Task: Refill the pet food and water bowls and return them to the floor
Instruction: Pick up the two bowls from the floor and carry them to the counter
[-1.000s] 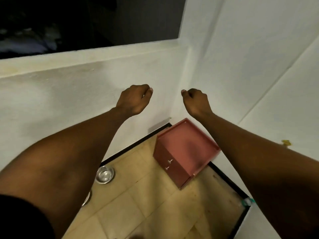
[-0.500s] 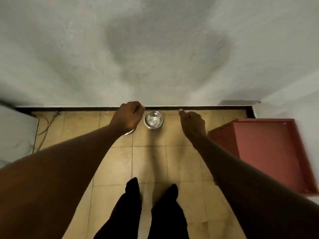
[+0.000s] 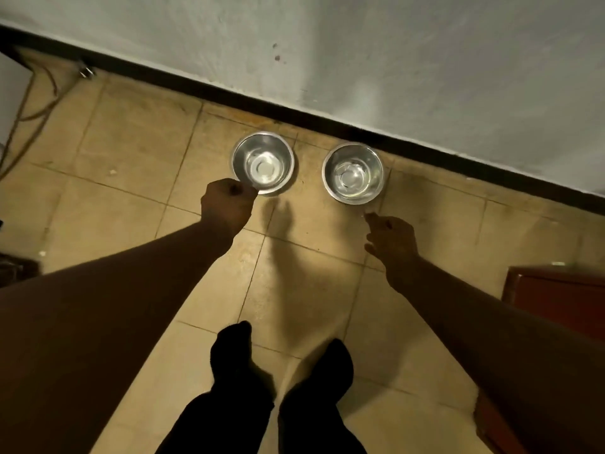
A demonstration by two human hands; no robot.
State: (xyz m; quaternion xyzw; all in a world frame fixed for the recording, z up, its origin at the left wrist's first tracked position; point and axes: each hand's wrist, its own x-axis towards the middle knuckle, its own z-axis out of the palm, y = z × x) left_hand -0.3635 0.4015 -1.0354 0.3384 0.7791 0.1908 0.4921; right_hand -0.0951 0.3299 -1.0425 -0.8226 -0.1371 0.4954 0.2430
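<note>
Two shiny steel bowls stand side by side on the tan tiled floor, close to the black skirting of the wall. The left bowl (image 3: 263, 162) and the right bowl (image 3: 353, 173) both look empty of food; I cannot tell whether they hold water. My left hand (image 3: 228, 204) is closed in a fist right at the near rim of the left bowl, overlapping its edge. My right hand (image 3: 391, 239) hovers just below and to the right of the right bowl, apart from it, with forefinger and thumb loosely spread and nothing in it.
A red cabinet (image 3: 556, 309) stands at the right edge. Cables (image 3: 29, 103) trail along the floor at the far left. My two dark-clad legs (image 3: 275, 388) are on the tiles below the bowls. The white wall (image 3: 393, 60) rises behind them.
The view has dropped from the wall corner down to the floor. Both bowls now show, larger and nearer. Both hands have come down close to them, and the right hand has loosened.
</note>
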